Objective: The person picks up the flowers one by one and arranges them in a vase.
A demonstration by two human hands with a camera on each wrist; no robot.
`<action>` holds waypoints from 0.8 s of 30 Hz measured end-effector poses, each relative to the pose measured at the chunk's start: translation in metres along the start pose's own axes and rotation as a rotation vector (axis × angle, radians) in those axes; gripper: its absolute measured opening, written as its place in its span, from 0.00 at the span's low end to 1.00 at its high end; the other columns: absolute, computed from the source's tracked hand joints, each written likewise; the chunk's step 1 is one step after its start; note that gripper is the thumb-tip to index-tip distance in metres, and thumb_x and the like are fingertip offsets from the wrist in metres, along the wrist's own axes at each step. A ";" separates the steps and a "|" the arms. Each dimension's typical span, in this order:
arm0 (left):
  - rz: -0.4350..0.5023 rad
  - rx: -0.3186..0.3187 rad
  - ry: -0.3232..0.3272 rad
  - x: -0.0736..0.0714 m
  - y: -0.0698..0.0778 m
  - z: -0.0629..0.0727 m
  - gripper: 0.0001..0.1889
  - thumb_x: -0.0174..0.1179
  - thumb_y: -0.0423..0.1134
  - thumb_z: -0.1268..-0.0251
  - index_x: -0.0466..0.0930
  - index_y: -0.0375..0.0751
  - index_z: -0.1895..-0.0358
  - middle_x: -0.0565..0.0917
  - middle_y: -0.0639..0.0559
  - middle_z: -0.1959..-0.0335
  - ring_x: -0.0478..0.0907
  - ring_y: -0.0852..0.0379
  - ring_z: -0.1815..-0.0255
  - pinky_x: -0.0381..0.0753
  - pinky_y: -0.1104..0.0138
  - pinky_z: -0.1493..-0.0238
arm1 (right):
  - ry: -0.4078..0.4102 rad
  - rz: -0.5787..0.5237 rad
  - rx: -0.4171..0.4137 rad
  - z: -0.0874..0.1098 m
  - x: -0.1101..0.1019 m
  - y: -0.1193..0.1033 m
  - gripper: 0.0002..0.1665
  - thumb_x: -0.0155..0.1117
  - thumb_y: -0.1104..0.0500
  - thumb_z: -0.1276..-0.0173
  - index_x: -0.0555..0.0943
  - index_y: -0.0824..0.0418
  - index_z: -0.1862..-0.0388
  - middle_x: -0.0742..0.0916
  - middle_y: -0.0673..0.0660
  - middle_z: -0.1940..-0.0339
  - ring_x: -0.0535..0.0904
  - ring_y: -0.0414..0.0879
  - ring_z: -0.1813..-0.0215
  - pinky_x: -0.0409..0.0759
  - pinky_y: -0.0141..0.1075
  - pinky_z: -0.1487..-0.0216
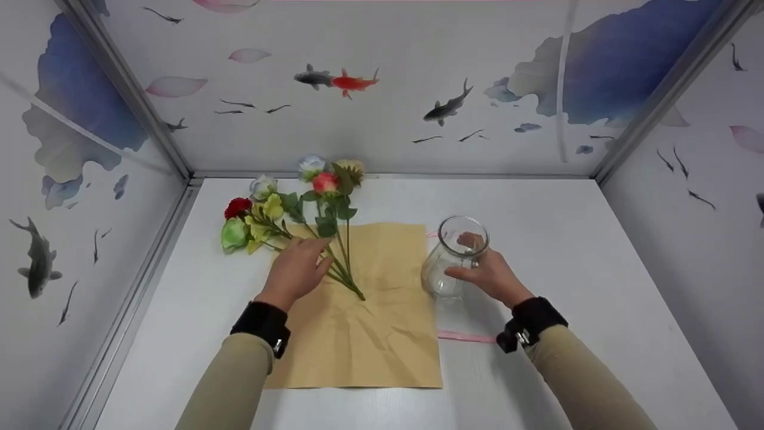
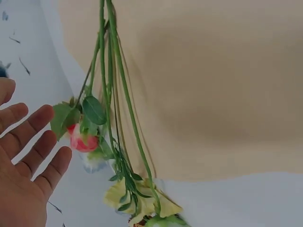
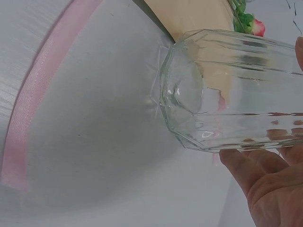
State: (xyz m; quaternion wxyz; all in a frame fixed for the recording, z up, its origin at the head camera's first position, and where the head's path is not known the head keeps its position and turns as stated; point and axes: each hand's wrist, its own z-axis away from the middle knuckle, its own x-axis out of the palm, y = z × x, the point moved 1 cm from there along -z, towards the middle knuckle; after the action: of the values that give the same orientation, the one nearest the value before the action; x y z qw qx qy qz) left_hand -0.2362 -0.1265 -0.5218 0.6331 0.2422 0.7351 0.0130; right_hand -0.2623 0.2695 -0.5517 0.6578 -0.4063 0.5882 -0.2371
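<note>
A clear glass vase (image 1: 446,269) stands tilted beside the right edge of the brown paper, my right hand (image 1: 490,276) gripping its side with thumb and fingers. The right wrist view gives the faceted lower body of the vase (image 3: 189,94), with fingers of my right hand (image 3: 277,182) against it. Over the stems of a bunch of artificial flowers (image 1: 338,272) hovers my left hand (image 1: 296,267). In the left wrist view the fingers of my left hand (image 2: 28,151) are spread and hold nothing, next to the red-pink flower (image 2: 84,141).
Brown wrapping paper (image 1: 382,334) lies creased on the white table (image 1: 537,382), beneath the stems. A pink ribbon (image 1: 468,337) runs under the vase side of the paper, on the right. Printed walls (image 1: 394,143) enclose the table at the back and both sides.
</note>
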 end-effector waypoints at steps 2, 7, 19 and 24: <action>0.013 0.000 -0.026 0.005 0.006 -0.009 0.23 0.58 0.44 0.23 0.77 0.36 0.33 0.83 0.36 0.42 0.76 0.37 0.39 0.75 0.47 0.37 | 0.001 -0.001 0.009 0.000 0.001 0.000 0.53 0.81 0.41 0.43 0.68 0.63 0.26 0.75 0.64 0.27 0.70 0.58 0.26 0.68 0.56 0.28; 0.017 -0.022 -0.097 0.024 0.019 -0.022 0.24 0.56 0.46 0.21 0.75 0.38 0.31 0.79 0.36 0.37 0.71 0.35 0.33 0.66 0.46 0.30 | -0.002 0.011 0.021 -0.002 0.001 0.000 0.54 0.81 0.41 0.43 0.67 0.62 0.25 0.76 0.64 0.27 0.71 0.59 0.27 0.70 0.57 0.30; 0.032 -0.096 -0.169 0.060 0.024 -0.018 0.23 0.55 0.49 0.20 0.77 0.41 0.32 0.73 0.36 0.35 0.65 0.31 0.36 0.68 0.42 0.36 | -0.010 0.007 0.021 -0.001 0.001 -0.001 0.53 0.80 0.41 0.42 0.67 0.62 0.25 0.75 0.65 0.27 0.71 0.59 0.27 0.70 0.58 0.30; 0.010 -0.137 -0.259 0.065 0.022 -0.016 0.21 0.52 0.51 0.19 0.79 0.42 0.36 0.71 0.36 0.32 0.64 0.30 0.33 0.67 0.40 0.34 | -0.014 -0.008 0.023 0.000 0.000 -0.001 0.53 0.80 0.42 0.42 0.67 0.62 0.25 0.75 0.65 0.27 0.71 0.60 0.26 0.70 0.58 0.30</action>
State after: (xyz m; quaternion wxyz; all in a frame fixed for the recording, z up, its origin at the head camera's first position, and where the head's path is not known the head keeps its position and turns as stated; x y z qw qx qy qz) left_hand -0.2485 -0.0784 -0.5713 0.7378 0.2015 0.6433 0.0349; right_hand -0.2622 0.2686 -0.5509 0.6656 -0.4029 0.5791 -0.2436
